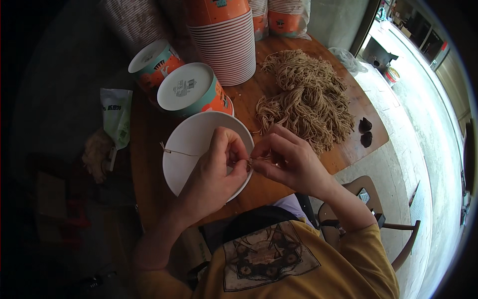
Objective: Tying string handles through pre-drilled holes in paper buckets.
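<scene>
Now, starting at nine o'clock, a green-and-white packet (117,115) lies at the table's dark edge. Moving in, the left hand (219,167) is pinched narrow on a thin brown string (180,152), whose long axis runs nine to three, its free end trailing out toward nine o'clock over the white paper bowl (179,149). The right hand (289,159) sits just at three o'clock of the left, fingertips closed on the same string, the two hands nearly touching; neither is nearer, both share the string between them. At twelve o'clock stand two upturned orange-and-teal bowls (186,87) and a tall stack of cups (226,47). Toward one o'clock lies a heap of tan strings (306,99), well within the right hand's side. All rests on a brown wooden table (348,149); a pale concrete floor (428,124) stretches away at three o'clock.
</scene>
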Available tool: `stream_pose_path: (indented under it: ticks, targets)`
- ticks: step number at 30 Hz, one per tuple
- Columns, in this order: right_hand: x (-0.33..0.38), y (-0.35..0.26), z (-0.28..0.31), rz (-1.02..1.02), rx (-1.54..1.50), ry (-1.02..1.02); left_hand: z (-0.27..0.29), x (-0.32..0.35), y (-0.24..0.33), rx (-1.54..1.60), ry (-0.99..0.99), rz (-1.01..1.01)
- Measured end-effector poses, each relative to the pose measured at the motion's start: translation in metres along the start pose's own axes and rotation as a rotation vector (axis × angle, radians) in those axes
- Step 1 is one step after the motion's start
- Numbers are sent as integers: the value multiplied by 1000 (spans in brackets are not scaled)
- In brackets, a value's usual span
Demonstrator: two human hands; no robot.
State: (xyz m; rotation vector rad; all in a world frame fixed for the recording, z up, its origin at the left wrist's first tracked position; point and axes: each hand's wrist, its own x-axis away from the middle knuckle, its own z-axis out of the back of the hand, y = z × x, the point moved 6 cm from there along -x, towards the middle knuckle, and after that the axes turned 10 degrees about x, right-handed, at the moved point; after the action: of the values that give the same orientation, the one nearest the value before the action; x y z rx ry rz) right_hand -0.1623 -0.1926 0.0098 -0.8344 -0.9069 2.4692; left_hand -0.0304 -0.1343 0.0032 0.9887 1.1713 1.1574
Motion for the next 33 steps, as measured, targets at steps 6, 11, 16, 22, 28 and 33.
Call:
stream_pose_path:
  ticks: [6,11,16,22,28,33]
  targets:
    - [5,-1,-4,-31,-3,60,-2,3,5,-36,38,-17]
    - [7,-3,-4,-30,69,82,-7,7,3,-73,66,-56]
    - [8,-5,-5,-5,92,127,-6,7,6,-98,49,-65]
    - [10,-1,-9,-59,38,163,7,18,27,-419,218,-197]
    - [9,-1,-12,-79,-34,183,-10,28,26,-407,178,-156]
    - [11,8,-15,-175,-168,163,-11,22,18,-371,137,-96]
